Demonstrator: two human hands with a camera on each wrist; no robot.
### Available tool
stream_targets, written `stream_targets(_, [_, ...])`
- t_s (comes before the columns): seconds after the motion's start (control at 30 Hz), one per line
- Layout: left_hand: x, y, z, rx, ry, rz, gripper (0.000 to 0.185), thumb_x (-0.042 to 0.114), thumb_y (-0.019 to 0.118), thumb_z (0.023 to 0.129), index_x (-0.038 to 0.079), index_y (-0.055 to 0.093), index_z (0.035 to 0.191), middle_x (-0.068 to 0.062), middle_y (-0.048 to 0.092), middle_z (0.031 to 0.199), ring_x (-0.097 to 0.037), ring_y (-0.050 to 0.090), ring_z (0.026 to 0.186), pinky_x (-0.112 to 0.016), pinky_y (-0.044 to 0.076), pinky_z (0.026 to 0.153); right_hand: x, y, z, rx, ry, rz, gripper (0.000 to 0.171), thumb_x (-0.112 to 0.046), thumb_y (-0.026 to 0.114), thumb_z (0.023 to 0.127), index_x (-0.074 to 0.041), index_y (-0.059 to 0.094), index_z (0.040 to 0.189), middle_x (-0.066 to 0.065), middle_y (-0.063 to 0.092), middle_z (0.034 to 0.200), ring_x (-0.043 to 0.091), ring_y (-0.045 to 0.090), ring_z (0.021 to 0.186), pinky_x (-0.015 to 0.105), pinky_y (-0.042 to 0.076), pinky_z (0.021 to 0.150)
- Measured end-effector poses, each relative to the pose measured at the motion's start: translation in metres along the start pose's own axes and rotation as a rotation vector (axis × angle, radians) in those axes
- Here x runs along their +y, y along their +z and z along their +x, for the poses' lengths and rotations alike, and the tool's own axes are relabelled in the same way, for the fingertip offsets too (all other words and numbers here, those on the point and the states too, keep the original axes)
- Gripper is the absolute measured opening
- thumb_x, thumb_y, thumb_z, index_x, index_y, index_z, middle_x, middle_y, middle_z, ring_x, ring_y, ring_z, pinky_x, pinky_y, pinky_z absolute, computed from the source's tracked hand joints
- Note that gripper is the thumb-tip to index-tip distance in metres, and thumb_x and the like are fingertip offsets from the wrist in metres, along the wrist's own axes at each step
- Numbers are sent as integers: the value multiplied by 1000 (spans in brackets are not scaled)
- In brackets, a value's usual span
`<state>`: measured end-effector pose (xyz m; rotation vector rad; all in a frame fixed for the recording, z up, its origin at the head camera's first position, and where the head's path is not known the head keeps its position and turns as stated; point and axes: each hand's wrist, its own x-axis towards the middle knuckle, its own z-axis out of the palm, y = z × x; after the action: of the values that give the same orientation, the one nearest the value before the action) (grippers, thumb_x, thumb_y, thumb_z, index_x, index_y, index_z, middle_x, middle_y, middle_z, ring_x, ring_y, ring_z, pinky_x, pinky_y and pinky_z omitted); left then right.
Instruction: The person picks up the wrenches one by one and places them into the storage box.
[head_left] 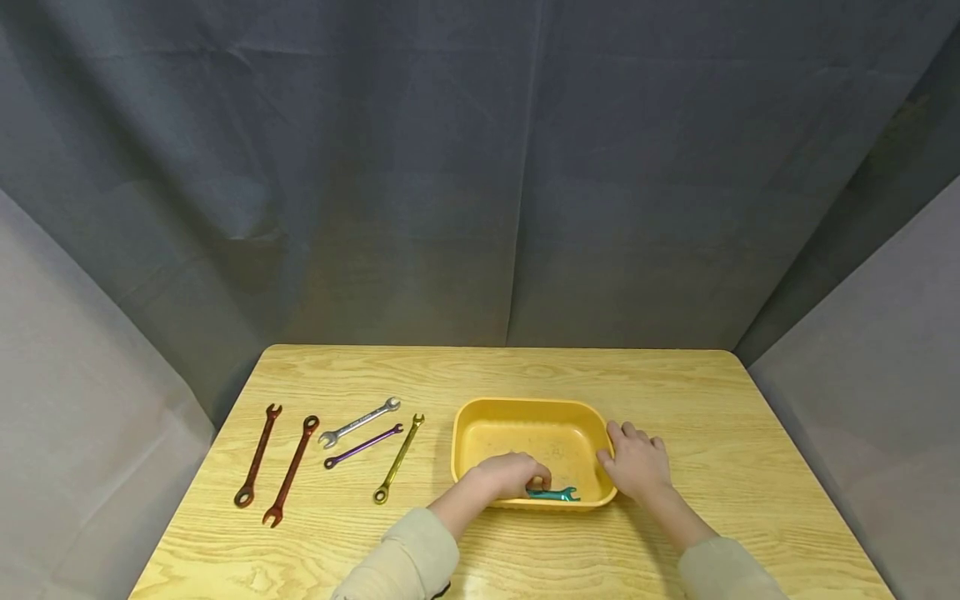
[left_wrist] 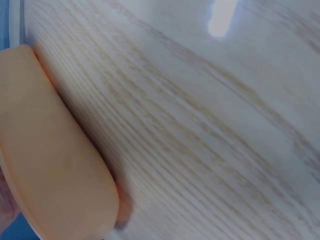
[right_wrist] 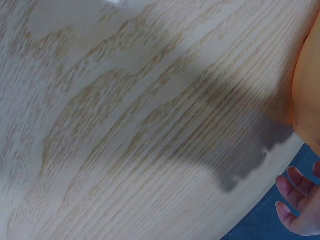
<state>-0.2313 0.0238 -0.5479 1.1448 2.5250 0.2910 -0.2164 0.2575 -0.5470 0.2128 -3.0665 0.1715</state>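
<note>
In the head view, my left hand [head_left: 510, 475] reaches over the near wall of a yellow plastic tub [head_left: 532, 406]. Its curled fingers hold one end of a teal wrench [head_left: 555, 494], whose open-ended jaw points right inside the tub; the rest of the wrench is hidden by the hand. My right hand [head_left: 637, 462] is at the tub's right end, thumb over the rim and the other fingers loose outside it. Those fingers [right_wrist: 295, 192] appear apart from the tub's wall in the right wrist view. The left wrist view mostly shows the tub's outer side [left_wrist: 60, 150].
Left of the tub lie two red wrenches [head_left: 258, 458], a silver wrench [head_left: 360, 422], a purple wrench [head_left: 363, 446] and a yellow-green wrench [head_left: 399, 458]. All rest on a wood-grain table [head_left: 600, 371]. Grey curtains [head_left: 420, 167] hang behind it.
</note>
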Motion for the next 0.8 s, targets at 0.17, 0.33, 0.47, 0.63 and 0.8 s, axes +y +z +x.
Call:
stream_targets(0.17, [1, -1, -1, 0, -1, 7, 21, 19, 68, 83, 28, 66, 101, 14, 60, 88, 0, 51, 78, -16, 43, 64, 0, 0, 0, 5, -1, 1, 43, -33, 52, 87, -3, 50, 118, 15, 54, 100, 33, 54, 85, 55, 39, 75])
stream_targets(0.33, [0, -1, 0, 2, -1, -12, 20, 17, 68, 83, 28, 66, 100, 13, 60, 89, 0, 51, 78, -16, 43, 64, 0, 0, 0, 7, 1, 4, 43, -33, 52, 87, -3, 50, 118, 15, 54, 101, 34, 54, 86, 55, 39, 76])
stream_targets(0.47, [-2, -1, 0, 7, 11, -28, 20, 16, 69, 82, 26, 66, 98, 13, 59, 86, 0, 51, 77, -15, 42, 64, 0, 0, 1, 4, 4, 10, 44, -33, 52, 87, -3, 49, 119, 16, 54, 103, 35, 54, 89, 56, 38, 78])
stream_targets(0.63, [-4, -1, 1, 26, 28, -13, 19, 17, 69, 81, 24, 66, 98, 13, 58, 83, 0, 50, 75, -15, 42, 66, 0, 0, 1, 0, 5, 10, 43, -33, 51, 87, -3, 49, 118, 15, 54, 102, 34, 54, 87, 56, 38, 77])
stream_targets(0.8, [-4, -2, 0, 60, 34, 60, 19, 19, 64, 84, 25, 65, 102, 13, 55, 84, 0, 48, 73, -19, 44, 72, 0, -1, 0, 0, 1, 11, 41, -33, 52, 87, -4, 50, 116, 14, 54, 99, 32, 54, 84, 55, 39, 75])
